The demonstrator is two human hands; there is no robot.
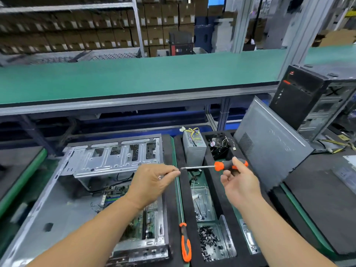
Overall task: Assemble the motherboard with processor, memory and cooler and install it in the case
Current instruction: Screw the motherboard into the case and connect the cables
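An open grey computer case [57,189] lies on its side at the lower left, with a green motherboard [115,191] inside it, partly hidden by my left arm. My right hand [238,182] grips the orange and black handle of a short screwdriver [217,166], held level with its tip pointing left. My left hand [154,180] pinches something small at the screwdriver's tip; what it is cannot be made out. Both hands hover above the case's right edge.
A long orange-handled screwdriver [183,224] lies on the black foam divider. Trays hold black screws [209,241], a power supply [193,149] and a cooler fan [219,145]. A grey side panel [269,149] leans at right below a black tower case [308,97]. A green shelf [134,78] runs behind.
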